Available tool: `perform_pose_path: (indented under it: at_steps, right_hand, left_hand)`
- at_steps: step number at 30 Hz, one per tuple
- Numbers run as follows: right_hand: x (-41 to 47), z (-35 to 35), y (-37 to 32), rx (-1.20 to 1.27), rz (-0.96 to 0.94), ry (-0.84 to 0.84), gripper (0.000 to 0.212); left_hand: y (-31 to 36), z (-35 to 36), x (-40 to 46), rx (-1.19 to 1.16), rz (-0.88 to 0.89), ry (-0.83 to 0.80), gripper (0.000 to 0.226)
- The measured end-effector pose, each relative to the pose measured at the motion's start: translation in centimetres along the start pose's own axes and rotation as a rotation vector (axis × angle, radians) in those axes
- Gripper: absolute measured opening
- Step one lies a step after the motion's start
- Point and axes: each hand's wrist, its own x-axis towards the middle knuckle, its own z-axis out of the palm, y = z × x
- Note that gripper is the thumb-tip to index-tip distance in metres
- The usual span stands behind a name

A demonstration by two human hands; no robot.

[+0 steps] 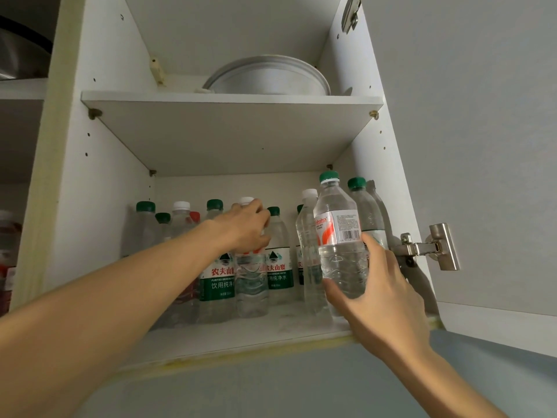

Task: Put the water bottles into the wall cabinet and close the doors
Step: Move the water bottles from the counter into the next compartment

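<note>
Head view, looking up into an open wall cabinet [99, 182]. Two shelves inside: upper shelf [232, 99] carrying a white bowl [268, 76], lower shelf [241, 336] crowded with upright water bottles, green caps and white caps mixed.

Right hand [379, 294] wrapped around the lower half of a clear bottle with a green cap and an orange-and-white label [339, 233]; thumb across the near face low down, fingers curled behind on the right side. Bottle upright, at the front right of the lower shelf, base apparently at or just above the shelf edge — cannot tell whether touching. Just beside a tall white-capped bottle [309, 236] on its left and another green-capped one [361, 203] behind right.

Left hand [241, 227] reaching deeper, fingers curled over the shoulder of a white-capped bottle [251, 285] in the middle row, gripping it near the top between green-labelled neighbours [218, 276].

Judging by the clear fill, fairly heavy for the size, thin-walled and likely to dent under a hard squeeze; smooth plastic, possibly slick. Best held around the ribbed lower body or the labelled waist, as now, keeping the weight above the palm. Top-heavy while sliding in, so liable to knock neighbours over.

Door [482, 146] swung open at right, hinge [428, 247] showing.
</note>
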Motion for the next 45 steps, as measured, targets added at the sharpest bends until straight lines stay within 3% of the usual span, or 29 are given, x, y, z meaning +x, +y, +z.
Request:
perform_pose_path:
  at_steps: [4, 11, 13, 16, 20, 23, 27, 30, 34, 38, 42, 45]
  right_hand:
    - [0.0, 0.0, 0.0, 0.004, -0.001, 0.001, 0.089]
    - [0.1, -0.1, 0.1, -0.002, -0.021, 0.034, 0.088]
    - [0.0, 0.0, 0.1, 0.010, -0.031, 0.049, 0.088]
    - [-0.5, 0.0, -0.1, 0.075, -0.033, 0.071, 0.084]
    - [-0.6, -0.2, -1.7, 0.214, -0.043, 0.006, 0.089]
    - [-1.1, 0.3, -3.8, 0.245, -0.103, -0.050, 0.089]
    - [-1.3, 0.6, -5.3, 0.245, -0.140, -0.127, 0.092]
    - [-0.7, -0.4, -5.2, 0.213, -0.179, -0.174, 0.078]
    - [1.3, -2.5, -3.7, -0.010, -0.098, 0.055, 0.059]
    - [1.7, -2.5, -3.0, -0.258, 0.014, -0.091, 0.083]
    - [1.1, -1.2, -3.8, -0.212, 0.099, -0.128, 0.107]
    - [1.5, -0.7, -4.4, -0.165, 0.171, -0.106, 0.114]
  left_hand:
    - [-0.2, -0.1, 0.0, 0.137, 0.039, 0.027, 0.061]
    - [0.6, -1.3, -2.6, 0.260, 0.031, 0.119, 0.068]
    - [1.9, -2.2, -3.9, 0.019, 0.016, 0.251, 0.066]
    - [4.8, -3.5, -5.9, -0.569, -0.002, 0.369, 0.063]
    - [7.4, -4.3, -7.8, -1.080, -0.067, 0.136, 0.101]
    - [7.7, -3.6, -8.4, -1.235, -0.091, 0.130, 0.094]
    - [6.8, -2.7, -8.7, -1.217, -0.195, 0.194, 0.085]
    - [5.6, -2.4, -8.7, -1.211, -0.194, 0.204, 0.073]
    - [4.7, -2.0, -8.4, -1.197, -0.150, 0.199, 0.071]
    - [4.4, -1.6, -7.3, -1.097, -0.131, 0.178, 0.073]
    - [4.2, -0.5, -6.1, -1.116, -0.116, 0.151, 0.075]
    - [4.3, 0.3, -5.2, -1.180, -0.100, 0.139, 0.077]
